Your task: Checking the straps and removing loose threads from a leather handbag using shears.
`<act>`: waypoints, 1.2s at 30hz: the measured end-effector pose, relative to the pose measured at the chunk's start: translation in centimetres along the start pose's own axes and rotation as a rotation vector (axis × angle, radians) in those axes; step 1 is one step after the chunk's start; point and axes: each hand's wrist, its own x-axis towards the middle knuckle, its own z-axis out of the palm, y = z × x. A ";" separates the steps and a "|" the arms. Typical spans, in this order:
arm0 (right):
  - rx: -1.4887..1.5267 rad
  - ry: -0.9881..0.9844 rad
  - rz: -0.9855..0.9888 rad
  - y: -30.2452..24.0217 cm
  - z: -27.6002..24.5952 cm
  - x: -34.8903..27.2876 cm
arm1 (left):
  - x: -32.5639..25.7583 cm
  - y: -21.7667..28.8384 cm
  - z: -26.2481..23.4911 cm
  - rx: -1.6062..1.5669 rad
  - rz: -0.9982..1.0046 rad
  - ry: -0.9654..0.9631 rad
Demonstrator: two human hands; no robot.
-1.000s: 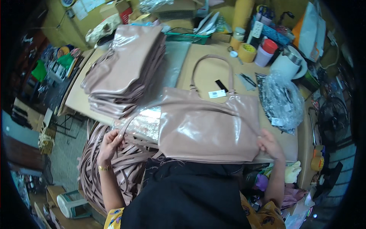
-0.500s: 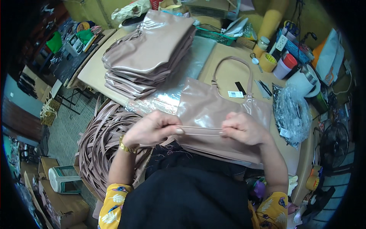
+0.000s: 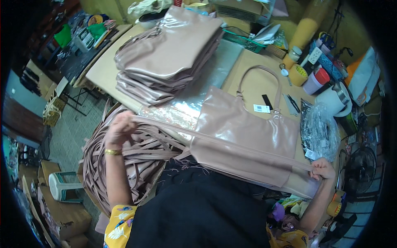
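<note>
A long, narrow dusty-pink strap [image 3: 223,143] is stretched taut between my two hands, sloping down to the right. My left hand [image 3: 120,127] is closed on one end, above the heap of matching straps [image 3: 136,159]. At the table's right front, my right hand [image 3: 322,168] pinches the strap near its other end. Beneath the strap lies a dusty-pink handbag [image 3: 244,124], flat on the table with its handle loop pointing away from me. A white tag [image 3: 261,108] and a black strip [image 3: 266,100] lie inside the handle loop.
A stack of similar bags [image 3: 171,45] stands at the back left on clear plastic sheeting [image 3: 223,62]. To the right are a bundle of clear plastic bags [image 3: 322,128], tweezers [image 3: 293,103], tape rolls [image 3: 297,75] and a white kettle [image 3: 333,99]. A stool [image 3: 64,186] stands at left.
My hands have moved far apart, the left one to the left and the right one to the right and nearer. The strap, earlier held doubled or bunched between them, is now drawn out long.
</note>
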 end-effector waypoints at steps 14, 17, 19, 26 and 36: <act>0.036 0.689 -0.443 -9.3 0.4 17.2 | 20.4 -5.8 20.0 -0.064 -0.256 -0.280; -0.472 0.851 -0.522 -7.6 4.2 23.2 | 20.6 -10.6 22.6 -0.307 -0.470 -0.256; -0.317 0.580 -0.504 -8.2 8.2 26.2 | 20.7 -12.2 24.0 -0.305 -0.433 -0.204; 0.385 0.280 -0.282 -6.2 8.5 30.2 | 20.8 -10.5 23.5 1.122 0.317 0.027; 0.331 0.179 -0.320 -8.0 9.7 30.5 | 20.2 -11.5 24.3 0.478 -0.155 -0.102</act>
